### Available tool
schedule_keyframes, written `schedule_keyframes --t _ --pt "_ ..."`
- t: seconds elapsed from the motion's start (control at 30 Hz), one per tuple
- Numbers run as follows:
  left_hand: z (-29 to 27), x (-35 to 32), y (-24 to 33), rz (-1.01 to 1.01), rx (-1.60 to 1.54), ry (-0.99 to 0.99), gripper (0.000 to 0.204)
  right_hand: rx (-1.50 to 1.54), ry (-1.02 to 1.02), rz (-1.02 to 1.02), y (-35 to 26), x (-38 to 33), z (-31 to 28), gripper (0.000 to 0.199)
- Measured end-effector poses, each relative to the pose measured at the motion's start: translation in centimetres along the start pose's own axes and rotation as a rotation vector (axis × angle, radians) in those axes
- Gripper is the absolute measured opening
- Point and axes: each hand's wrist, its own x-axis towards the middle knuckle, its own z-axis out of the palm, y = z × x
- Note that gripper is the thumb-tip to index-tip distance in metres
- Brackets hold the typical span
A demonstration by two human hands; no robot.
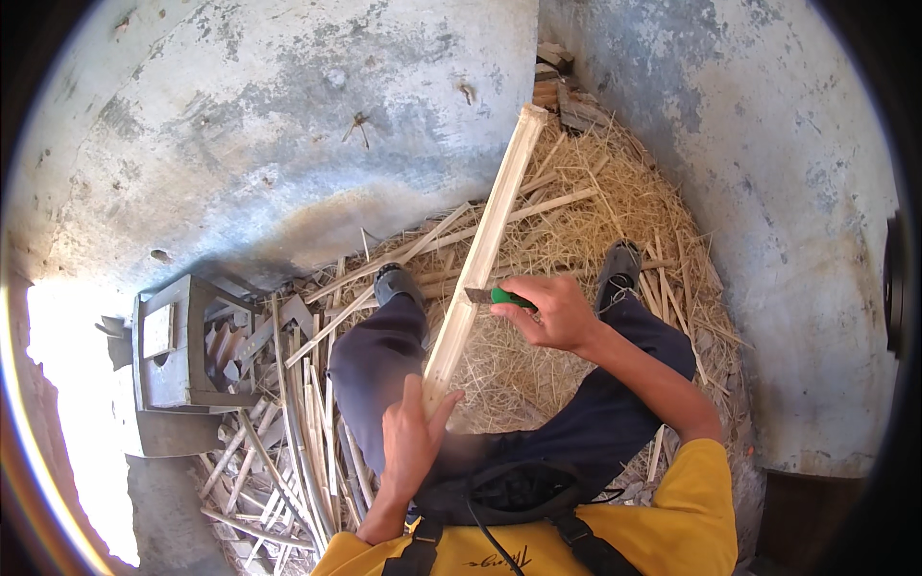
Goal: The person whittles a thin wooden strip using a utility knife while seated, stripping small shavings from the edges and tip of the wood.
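A long, pale strip of split bamboo or wood (pixel 488 235) slants up from my lap toward the far wall. Its near end is gripped by my left hand (pixel 411 437), thumb on one side and fingers on the other. In my right hand (pixel 555 312) is a utility knife (pixel 512 299) with a green handle, the fingers wrapped round it. The blade points left and touches or lies over the middle of the strip; which of the two I cannot tell.
Shavings (pixel 615 182) cover the floor between and beyond my feet. Several loose strips (pixel 317 432) lie heaped at the left, near a grey wooden box (pixel 173 346). Stained walls (pixel 288 115) close in ahead and at the right. My shoes (pixel 619 269) stand apart among the scraps.
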Motion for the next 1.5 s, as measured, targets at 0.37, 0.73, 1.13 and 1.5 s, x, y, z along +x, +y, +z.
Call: schedule_keyframes --t 0.37,0.73,1.13,1.5 --pt "0.0 -0.6 -0.2 -0.045 -0.035 -0.01 0.042 -0.05 0.076 -0.025 0.4 -0.1 1.1 0.024" --pt "-0.7 -4.8 -2.8 -0.076 0.005 -0.072 0.047 -0.305 0.251 0.17 10.1 3.4 -4.4 0.035" --pt "-0.6 -5.2 -3.4 -0.052 -0.022 -0.063 0.048 0.438 0.03 0.5 10.1 3.5 -5.4 0.038" --pt "-1.0 -2.8 -1.8 -0.056 0.046 -0.035 0.038 0.095 -0.024 0.189 4.8 1.4 -2.9 0.035"
